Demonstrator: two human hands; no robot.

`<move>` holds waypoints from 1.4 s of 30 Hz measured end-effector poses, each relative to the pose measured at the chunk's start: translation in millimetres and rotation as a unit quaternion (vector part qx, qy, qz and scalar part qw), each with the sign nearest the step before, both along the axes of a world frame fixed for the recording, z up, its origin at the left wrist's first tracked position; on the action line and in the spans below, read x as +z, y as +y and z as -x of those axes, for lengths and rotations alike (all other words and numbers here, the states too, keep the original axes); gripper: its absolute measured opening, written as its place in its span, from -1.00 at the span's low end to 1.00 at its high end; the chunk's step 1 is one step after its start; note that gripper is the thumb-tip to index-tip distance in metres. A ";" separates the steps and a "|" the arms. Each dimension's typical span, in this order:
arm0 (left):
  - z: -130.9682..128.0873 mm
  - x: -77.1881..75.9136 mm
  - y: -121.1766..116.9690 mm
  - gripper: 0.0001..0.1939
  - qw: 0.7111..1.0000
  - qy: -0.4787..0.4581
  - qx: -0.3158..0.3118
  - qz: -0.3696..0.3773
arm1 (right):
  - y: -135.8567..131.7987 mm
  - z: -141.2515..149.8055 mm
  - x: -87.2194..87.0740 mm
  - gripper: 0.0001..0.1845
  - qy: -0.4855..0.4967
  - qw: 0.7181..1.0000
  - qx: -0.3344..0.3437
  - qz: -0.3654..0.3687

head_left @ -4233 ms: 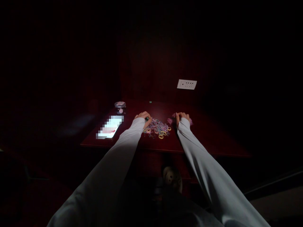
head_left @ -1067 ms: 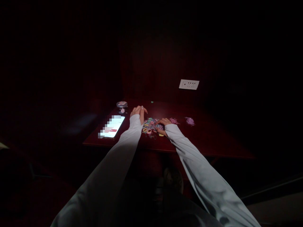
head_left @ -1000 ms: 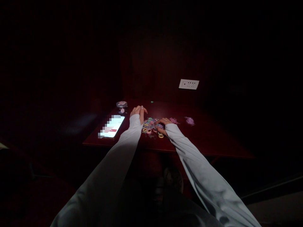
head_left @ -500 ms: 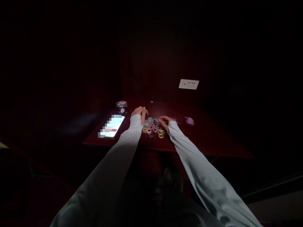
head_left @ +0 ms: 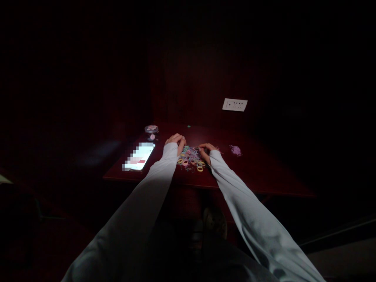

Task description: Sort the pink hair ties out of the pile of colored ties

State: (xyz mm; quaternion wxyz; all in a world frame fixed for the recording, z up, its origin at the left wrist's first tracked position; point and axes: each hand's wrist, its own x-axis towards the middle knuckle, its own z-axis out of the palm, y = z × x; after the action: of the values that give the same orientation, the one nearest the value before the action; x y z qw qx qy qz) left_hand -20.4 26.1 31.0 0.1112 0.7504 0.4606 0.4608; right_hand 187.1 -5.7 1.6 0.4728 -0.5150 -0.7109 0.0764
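A pile of small, colourful elastic hair ties (head_left: 192,156) lies on the dark red table, with yellow and pink loops at its near edge. My left hand (head_left: 176,141) is at the pile's upper left, fingers bent and held together; anything inside them is hidden. On the other side, my right hand (head_left: 208,150) touches the pile with thumb and forefinger pinched. What that pinch holds is too small to make out. Apart to the right sits a small purple heap (head_left: 235,150), which looks like purple elastics.
A lit phone (head_left: 141,157) lies at the table's left side, its screen partly blurred. Behind it stands a clear round container (head_left: 151,130) with a pinkish lid. One green hair tie (head_left: 188,126) lies farther back. A white socket plate (head_left: 235,104) is on the back panel.
My left hand has shifted slightly right, its fingers drawn closer together. My right hand's fingers have pulled back a little to the right and closed into a pinch.
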 end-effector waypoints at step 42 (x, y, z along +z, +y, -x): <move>-2.3 -8.3 -0.7 -0.75 0.988 0.123 -0.080 0.044 | -17.6 3.6 7.5 -0.83 -0.180 0.982 -0.002 0.050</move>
State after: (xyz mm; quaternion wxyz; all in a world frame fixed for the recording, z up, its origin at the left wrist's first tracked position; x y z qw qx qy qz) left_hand -18.0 25.4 22.7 0.1232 0.8302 0.4287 0.3344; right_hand 183.5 -23.3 9.1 0.3114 -0.5445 -0.7786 0.0172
